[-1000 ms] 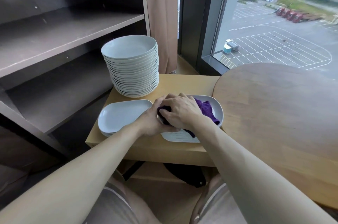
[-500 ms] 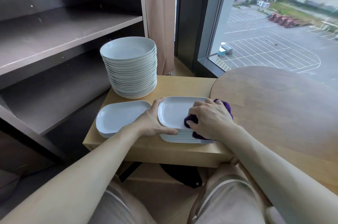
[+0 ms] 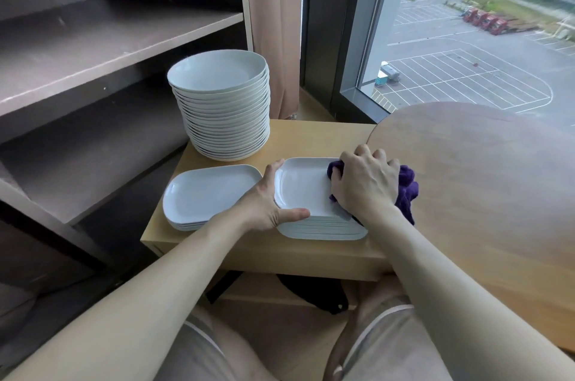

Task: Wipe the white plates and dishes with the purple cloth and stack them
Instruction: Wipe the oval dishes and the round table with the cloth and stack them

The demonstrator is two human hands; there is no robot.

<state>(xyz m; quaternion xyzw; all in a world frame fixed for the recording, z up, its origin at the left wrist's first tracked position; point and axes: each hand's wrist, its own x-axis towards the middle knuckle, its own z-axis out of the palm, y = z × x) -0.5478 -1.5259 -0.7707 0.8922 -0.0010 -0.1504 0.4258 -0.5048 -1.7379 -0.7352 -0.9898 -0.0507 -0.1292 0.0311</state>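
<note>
A stack of white rectangular dishes sits at the front right of the small wooden table. My right hand grips the purple cloth and presses it on the right part of the top dish. My left hand holds the stack's left edge, thumb along the front rim and fingers curled over the far corner. A lower stack of white rectangular dishes lies to the left. Behind it stands a tall stack of round white plates.
A dark shelf unit rises on the left, its shelves bare. A round wooden tabletop overlaps the small table on the right. A window and a beige curtain are behind. A black object lies under the table.
My right hand has swept the purple cloth from the left of the top dish to its right side. My left hand has kept its hold on the left edge.
</note>
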